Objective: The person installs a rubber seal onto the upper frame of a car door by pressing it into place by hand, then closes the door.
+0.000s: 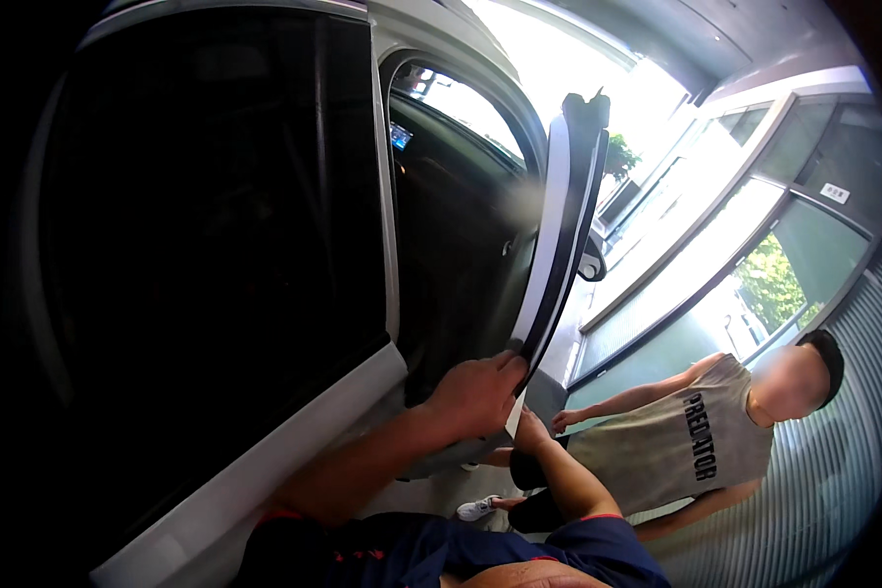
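Note:
The front door [553,235] of a white car stands open and shows its edge, with a white band and black rubber along it. My left hand [475,394] is closed at the lower part of this edge, fingertips against the black strip. Just below and to the right, my right hand [533,431] has its fingers curled in beside a narrow white piece [516,416]. What lies inside the right fingers is hidden. A jagged black end [586,110] tops the door frame, and a side mirror [592,260] shows beyond it.
The car's rear door [363,387] with dark glass fills the left. Through the front opening shows a dim cabin with a lit screen [400,136]. A person in a sleeveless grey top [701,436] stands close on the right, before glass panels [745,260] and a ribbed wall.

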